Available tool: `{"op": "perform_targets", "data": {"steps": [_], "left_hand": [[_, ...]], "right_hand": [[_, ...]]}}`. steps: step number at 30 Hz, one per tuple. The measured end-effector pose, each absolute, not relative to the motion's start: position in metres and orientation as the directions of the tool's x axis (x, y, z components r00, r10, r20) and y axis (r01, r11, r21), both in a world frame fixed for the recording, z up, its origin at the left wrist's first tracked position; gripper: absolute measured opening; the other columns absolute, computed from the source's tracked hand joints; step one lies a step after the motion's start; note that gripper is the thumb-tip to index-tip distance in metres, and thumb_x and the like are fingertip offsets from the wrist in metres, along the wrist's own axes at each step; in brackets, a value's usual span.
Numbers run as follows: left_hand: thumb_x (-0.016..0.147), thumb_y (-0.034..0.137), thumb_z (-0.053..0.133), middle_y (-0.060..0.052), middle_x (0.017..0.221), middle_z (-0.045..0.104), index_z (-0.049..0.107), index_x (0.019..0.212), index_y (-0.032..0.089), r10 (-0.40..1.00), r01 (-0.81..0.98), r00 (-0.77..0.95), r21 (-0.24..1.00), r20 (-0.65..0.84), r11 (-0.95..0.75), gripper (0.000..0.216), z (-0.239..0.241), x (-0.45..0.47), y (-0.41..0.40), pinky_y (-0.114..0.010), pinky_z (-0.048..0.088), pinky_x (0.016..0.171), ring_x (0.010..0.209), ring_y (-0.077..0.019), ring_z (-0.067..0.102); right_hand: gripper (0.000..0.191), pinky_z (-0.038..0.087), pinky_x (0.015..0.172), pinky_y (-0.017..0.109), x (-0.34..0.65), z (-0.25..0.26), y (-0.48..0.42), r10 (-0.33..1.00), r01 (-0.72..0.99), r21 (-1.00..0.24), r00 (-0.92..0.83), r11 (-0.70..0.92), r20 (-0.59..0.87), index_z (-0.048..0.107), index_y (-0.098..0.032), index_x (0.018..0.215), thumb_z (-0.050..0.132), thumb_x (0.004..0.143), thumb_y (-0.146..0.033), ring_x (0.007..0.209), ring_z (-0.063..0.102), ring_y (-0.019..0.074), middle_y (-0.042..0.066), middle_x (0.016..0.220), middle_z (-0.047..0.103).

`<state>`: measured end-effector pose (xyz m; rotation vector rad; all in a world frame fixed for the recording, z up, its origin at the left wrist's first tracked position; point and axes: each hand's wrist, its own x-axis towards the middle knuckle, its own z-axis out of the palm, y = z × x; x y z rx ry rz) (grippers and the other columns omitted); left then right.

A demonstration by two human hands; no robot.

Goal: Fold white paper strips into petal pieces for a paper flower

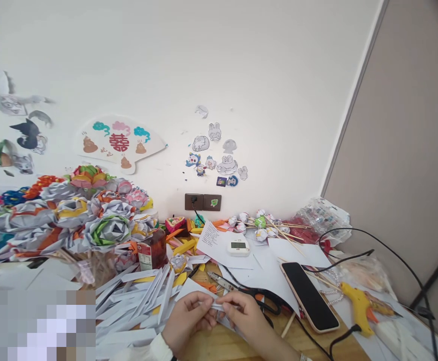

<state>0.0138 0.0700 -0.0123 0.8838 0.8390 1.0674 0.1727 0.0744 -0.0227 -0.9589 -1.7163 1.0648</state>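
Near the table's front edge, my left hand (191, 319) and my right hand (244, 317) meet fingertip to fingertip. Both pinch a small folded strip of white paper (216, 304), mostly covered by the fingers. Just beyond them lies a pair of scissors (247, 290) with black handles, its blades pointing left and away. Folded white paper strips (139, 301) are heaped to the left of my left hand. A phone (309, 297) with a dark screen rests to the right of my right hand.
Paper flowers (109, 230) crowd the left, beside a red box (153, 250). Behind the scissors sits a white timer (238, 246) on paper. A yellow glue gun (358, 307) and black cables lie at right. Paper balls on sticks (261, 234) lie near the wall.
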Motion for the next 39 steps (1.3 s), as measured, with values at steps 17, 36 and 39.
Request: {"op": "perform_targets", "data": {"steps": [17, 36, 39], "left_hand": [[0.059, 0.036, 0.062, 0.006, 0.041, 0.06, 0.047, 0.068, 0.018, 0.991, -0.119, 0.133, 0.993, 0.02, -0.004, 0.025, -0.009, 0.009, 0.073, -0.019, 0.038, 0.043, 0.04, -0.0091, 0.051], [0.053, 0.036, 0.069, 0.004, 0.046, 0.062, 0.051, 0.067, 0.018, 0.989, -0.279, 0.126, 0.954, -0.072, 0.105, 0.029, -0.017, 0.008, 0.078, -0.017, 0.041, 0.044, 0.043, -0.0086, 0.054], [0.053, 0.035, 0.069, 0.003, 0.051, 0.064, 0.054, 0.068, 0.017, 0.987, -0.311, 0.125, 0.941, -0.101, 0.136, 0.029, -0.019, 0.007, 0.079, -0.017, 0.043, 0.047, 0.047, -0.0092, 0.056]], "right_hand": [[0.011, 0.033, 0.04, 0.017, 0.17, -0.028, 0.08, 0.951, 0.158, -0.97, -0.278, 0.185, 0.136, 0.051, -0.014, 0.068, 0.053, 0.069, -0.025, 0.042, 0.044, 0.0078, -0.003, 0.051, 0.052], [0.035, 0.029, 0.035, 0.017, 0.168, -0.03, 0.083, 0.966, 0.077, -0.99, -0.239, 0.119, 0.097, 0.049, -0.013, 0.06, 0.05, 0.068, -0.047, 0.032, 0.041, 0.0063, 0.0, 0.046, 0.056], [0.038, 0.03, 0.036, 0.017, 0.169, -0.027, 0.082, 0.956, 0.019, -0.992, -0.269, 0.128, 0.118, 0.052, -0.012, 0.064, 0.047, 0.07, -0.049, 0.034, 0.043, 0.0063, 0.002, 0.05, 0.059]]}}
